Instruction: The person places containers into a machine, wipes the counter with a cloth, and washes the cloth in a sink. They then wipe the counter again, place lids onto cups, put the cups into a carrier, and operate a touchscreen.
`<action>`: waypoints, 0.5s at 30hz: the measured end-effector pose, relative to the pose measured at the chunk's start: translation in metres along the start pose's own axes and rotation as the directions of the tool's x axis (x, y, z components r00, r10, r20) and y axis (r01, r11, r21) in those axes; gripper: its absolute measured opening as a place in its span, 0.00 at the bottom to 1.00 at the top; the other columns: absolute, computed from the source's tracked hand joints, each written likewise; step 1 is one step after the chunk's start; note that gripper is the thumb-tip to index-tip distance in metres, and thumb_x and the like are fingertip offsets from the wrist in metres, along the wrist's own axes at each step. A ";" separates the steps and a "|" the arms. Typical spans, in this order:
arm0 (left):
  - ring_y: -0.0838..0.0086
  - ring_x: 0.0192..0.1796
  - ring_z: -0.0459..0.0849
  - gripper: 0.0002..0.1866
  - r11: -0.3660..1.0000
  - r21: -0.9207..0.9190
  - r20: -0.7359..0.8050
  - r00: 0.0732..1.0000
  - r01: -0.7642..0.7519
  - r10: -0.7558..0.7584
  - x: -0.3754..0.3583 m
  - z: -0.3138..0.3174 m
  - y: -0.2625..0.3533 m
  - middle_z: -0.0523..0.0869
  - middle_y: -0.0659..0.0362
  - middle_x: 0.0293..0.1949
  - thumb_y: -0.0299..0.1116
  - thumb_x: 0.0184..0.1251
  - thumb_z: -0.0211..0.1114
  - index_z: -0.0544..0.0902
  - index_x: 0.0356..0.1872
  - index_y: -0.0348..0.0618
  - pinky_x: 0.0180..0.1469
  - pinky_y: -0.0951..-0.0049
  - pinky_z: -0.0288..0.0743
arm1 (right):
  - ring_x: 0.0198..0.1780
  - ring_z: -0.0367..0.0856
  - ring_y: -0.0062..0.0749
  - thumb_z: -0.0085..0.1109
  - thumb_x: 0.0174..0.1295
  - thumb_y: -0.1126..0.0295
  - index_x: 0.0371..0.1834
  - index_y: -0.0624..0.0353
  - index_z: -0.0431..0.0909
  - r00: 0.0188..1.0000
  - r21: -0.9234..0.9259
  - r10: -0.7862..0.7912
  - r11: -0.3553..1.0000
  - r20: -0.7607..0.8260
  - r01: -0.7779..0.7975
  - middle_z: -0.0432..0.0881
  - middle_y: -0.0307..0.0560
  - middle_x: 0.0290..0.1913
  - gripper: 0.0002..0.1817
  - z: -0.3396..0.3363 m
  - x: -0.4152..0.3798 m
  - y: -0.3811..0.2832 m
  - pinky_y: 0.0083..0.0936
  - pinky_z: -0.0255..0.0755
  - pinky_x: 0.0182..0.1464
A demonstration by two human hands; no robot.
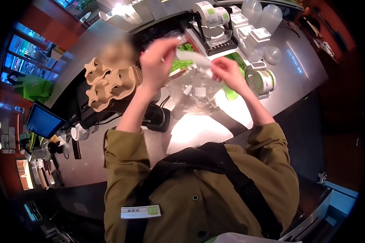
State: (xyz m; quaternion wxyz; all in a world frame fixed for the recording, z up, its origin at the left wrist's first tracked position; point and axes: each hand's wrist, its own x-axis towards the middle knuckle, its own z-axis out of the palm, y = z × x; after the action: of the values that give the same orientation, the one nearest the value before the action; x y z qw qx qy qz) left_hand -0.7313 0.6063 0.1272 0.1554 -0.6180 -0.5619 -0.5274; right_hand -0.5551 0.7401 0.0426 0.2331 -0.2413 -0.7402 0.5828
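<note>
A pale white strip (194, 60), smeared by motion, stretches between my two hands above the counter. My left hand (157, 62) is raised and blurred, fingers closed at the strip's left end. At the other end, my right hand (228, 73) pinches the strip between thumb and fingertips. Beneath them lies a heap of clear plastic (190, 99), with small white pieces on it. Bright green material (182, 64) shows behind the strip, partly covered by my left hand.
Brown moulded cup carriers (113, 87) are stacked at left, by a black device (157, 117). A dispenser with label rolls (211, 18) stands at the back. Right of it are white boxes (258, 35), clear plastic cups (267, 18) and a large roll (263, 81). A tablet (44, 119) is far left.
</note>
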 end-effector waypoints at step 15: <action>0.65 0.38 0.76 0.07 0.861 0.348 0.826 0.555 -0.370 -0.095 -0.089 0.083 -0.013 0.82 0.55 0.28 0.32 0.47 0.56 0.82 0.17 0.45 0.44 0.66 0.67 | 0.40 0.77 0.44 0.50 0.52 0.78 0.37 0.62 0.76 0.872 -0.629 -0.462 0.632 0.161 0.452 0.77 0.48 0.43 0.09 -0.003 0.011 -0.037 0.30 0.72 0.40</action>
State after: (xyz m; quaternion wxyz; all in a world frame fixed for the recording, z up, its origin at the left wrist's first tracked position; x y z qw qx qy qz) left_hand -0.6859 0.6282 0.0153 0.0682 -0.7743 -0.6291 -0.0055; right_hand -0.5652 0.7413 0.0804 0.2800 -0.1159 -0.9297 0.2094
